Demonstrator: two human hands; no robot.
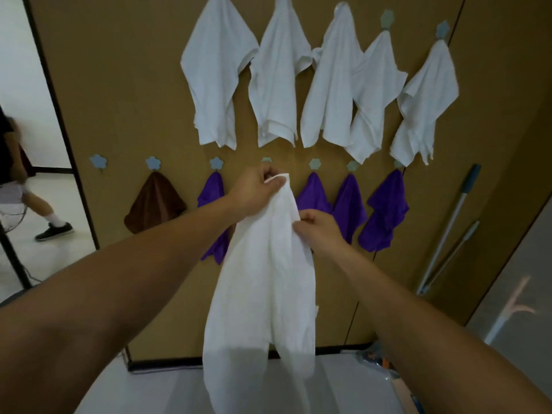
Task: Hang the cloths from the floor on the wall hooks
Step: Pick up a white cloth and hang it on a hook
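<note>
White cloth [263, 279], left hand [254, 186] pinching its top (near hook [265, 160]), right hand [321, 230] gripping edge

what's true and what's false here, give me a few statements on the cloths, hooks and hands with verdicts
1. Five top cloths, all white, hang in the upper row. True.
2. The left hand is empty. False: it pinches the white cloth by its top, up at a lower hook.
3. The brown cloth hangs left of the purple cloths. True.
4. Every lower hook bears a cloth. False: the leftmost hook is bare.
5. The right hand is idle. False: it grips the white cloth's edge.
</note>
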